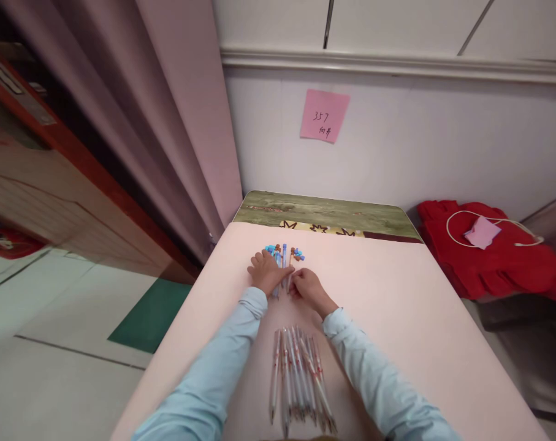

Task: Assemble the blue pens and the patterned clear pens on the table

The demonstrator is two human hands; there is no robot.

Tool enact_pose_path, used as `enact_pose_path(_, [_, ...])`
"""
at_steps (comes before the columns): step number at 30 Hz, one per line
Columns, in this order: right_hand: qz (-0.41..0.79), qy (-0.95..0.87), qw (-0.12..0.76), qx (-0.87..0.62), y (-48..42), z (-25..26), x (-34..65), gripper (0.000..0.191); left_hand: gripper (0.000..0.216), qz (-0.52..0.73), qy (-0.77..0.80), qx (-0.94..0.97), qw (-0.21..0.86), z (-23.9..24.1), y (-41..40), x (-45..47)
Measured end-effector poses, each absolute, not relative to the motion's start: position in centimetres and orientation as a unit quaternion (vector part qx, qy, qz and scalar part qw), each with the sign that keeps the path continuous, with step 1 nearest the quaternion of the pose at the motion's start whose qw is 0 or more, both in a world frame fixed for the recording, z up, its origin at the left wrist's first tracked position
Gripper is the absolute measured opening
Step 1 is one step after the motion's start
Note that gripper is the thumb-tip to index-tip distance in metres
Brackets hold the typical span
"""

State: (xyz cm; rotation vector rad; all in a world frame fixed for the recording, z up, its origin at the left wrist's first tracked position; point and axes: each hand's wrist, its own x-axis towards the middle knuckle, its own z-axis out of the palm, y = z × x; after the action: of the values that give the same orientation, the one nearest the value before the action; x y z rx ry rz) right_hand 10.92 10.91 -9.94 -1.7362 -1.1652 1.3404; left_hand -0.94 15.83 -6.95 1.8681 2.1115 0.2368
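My left hand (265, 271) lies spread over a small row of pens with blue and brown toppers, its thumb reaching across the blue pen (284, 252) in the middle. Parts of the row are hidden beneath it. To its right, my right hand (309, 286) has its fingers curled together at the lower part of a pen with a brown topper (292, 251). Its fingertips seem to pinch that pen. Blue toppers (298, 253) show just beyond. Closer to me, between my forearms, lies a loose bundle of clear pens (298, 373) with red markings, tips toward me.
A pale pink cover (388, 318) lies over the table, whose green wood-patterned end (323, 205) meets the wall. A pink note (324, 116) is stuck there. At right are red cloth (489, 269) and a white cable (450, 226). A curtain (181, 122) hangs left.
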Motion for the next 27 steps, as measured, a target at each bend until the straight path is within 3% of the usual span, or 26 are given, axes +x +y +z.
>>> enact_pose_path(4, [0.521, -0.411, 0.343, -0.665, 9.8, -10.2, 12.7, 0.010, 0.094, 0.108, 0.750, 0.641, 0.122, -7.6, 14.6, 1.1])
enact_pose_path(9, [0.528, -0.407, 0.350, -0.658, 9.6, -10.1, 14.1, 0.005, 0.073, 0.099, 0.746, 0.644, 0.140, -7.3, 15.1, 2.6])
enact_pose_path(16, [0.475, -0.439, 0.353, -0.677, 11.1, -10.5, 16.2, 0.009, 0.102, 0.073, 0.737, 0.660, 0.126, -7.1, 15.3, 3.8])
enact_pose_path(23, [0.378, -0.519, 0.332, -0.691, 11.7, -8.8, 17.3, 0.013, 0.080, 0.027, 0.620, 0.780, 0.085, -6.8, 15.3, -0.2])
enact_pose_path(27, [0.261, -0.609, 0.346, -0.664, 13.2, -7.7, 15.9, 0.023, 0.074, 0.023, 0.558, 0.825, 0.085, -7.0, 14.7, -2.4])
